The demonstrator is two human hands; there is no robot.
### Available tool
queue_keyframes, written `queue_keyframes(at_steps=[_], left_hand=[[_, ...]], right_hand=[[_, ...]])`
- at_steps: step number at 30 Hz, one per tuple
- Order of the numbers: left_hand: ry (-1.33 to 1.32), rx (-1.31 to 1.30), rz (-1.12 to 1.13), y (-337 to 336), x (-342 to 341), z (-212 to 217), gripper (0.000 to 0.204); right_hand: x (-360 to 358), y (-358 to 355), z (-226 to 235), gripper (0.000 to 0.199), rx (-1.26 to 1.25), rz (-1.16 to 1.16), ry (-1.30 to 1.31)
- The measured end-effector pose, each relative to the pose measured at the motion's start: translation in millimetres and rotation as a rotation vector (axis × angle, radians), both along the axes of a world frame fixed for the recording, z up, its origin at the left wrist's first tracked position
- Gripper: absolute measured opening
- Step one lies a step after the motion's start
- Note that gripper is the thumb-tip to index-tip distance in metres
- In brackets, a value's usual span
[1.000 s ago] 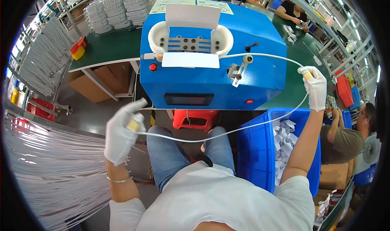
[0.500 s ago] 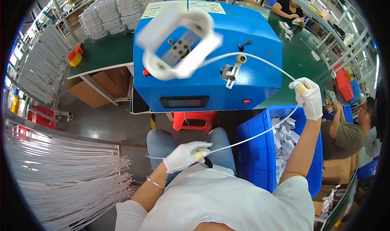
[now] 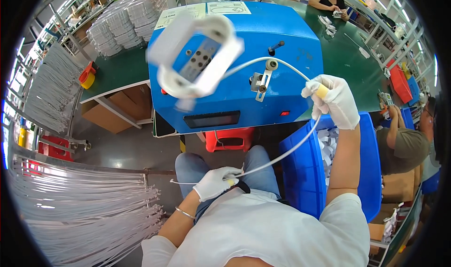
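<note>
A white cable (image 3: 282,158) runs from a blurred white oblong frame (image 3: 224,67) on the front of the blue machine (image 3: 298,46) past a small guide roller (image 3: 271,65). My right hand (image 3: 337,103), in a white glove with yellowish tape on a finger, is closed round the cable right of the machine. From there the cable sags down to my left hand (image 3: 213,184), also gloved and taped, which pinches it above my lap. A short free end with a small tip sticks out left of that hand. The frame's blur hides how much cable lies on it.
Below my right arm stands a blue bin (image 3: 300,173) with white pieces inside. Many white cables (image 3: 84,196) hang on a rack at left. Stacked clear trays (image 3: 124,25) and a yellow-red tape dispenser (image 3: 87,75) sit on the green table. Co-workers sit behind and at right.
My right hand has moved left toward the machine and its fist has turned. The head view has shifted slightly. The white frame is blurred in both frames, and the cable's free end now shows plainly.
</note>
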State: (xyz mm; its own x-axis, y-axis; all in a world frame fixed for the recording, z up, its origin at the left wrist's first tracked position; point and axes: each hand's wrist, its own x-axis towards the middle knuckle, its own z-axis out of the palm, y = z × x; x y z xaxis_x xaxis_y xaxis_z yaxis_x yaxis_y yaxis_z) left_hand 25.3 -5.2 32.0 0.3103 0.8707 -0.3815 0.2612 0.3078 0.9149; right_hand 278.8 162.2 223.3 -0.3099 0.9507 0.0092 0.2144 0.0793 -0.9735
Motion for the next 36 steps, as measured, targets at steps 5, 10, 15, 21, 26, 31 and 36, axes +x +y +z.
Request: queue_keyframes(at_steps=[5, 10, 15, 21, 26, 31, 36], left_hand=[[0.027, 0.011, -0.133, 10.2, 11.1, 6.1, 0.036], [-0.045, 0.061, -0.255, 30.3, 25.7, 28.1, 0.037], [0.144, 0.452, -0.360, 48.5, 9.8, 83.1, 0.043], [0.294, 0.574, -0.316, 57.8, -65.5, 198.4, 0.045], [0.300, 0.886, -0.068, 75.1, -92.0, 289.6, 0.024], [0.443, 1.296, -0.054, 178.1, -92.4, 294.0, 0.018], [0.649, 1.042, -0.250, 191.5, -87.4, 297.6, 0.020]], right_hand=[[-7.8, -2.9, 1.3, 0.027, -0.001, -0.034, -0.018], [-19.2, -5.9, 0.2, 0.028, 0.014, -0.023, 0.086], [-42.1, -8.7, 10.1, 0.028, 0.069, -0.040, 0.080], [-36.8, 19.4, -2.9, 0.006, 0.921, -0.071, -0.294], [-50.7, 78.9, 39.2, 0.005, 1.306, -0.160, -0.484], [-130.1, 151.0, 66.8, 0.013, 1.821, 0.088, -0.696], [-168.0, 134.2, 62.3, 0.022, 1.442, 0.150, -0.454]])
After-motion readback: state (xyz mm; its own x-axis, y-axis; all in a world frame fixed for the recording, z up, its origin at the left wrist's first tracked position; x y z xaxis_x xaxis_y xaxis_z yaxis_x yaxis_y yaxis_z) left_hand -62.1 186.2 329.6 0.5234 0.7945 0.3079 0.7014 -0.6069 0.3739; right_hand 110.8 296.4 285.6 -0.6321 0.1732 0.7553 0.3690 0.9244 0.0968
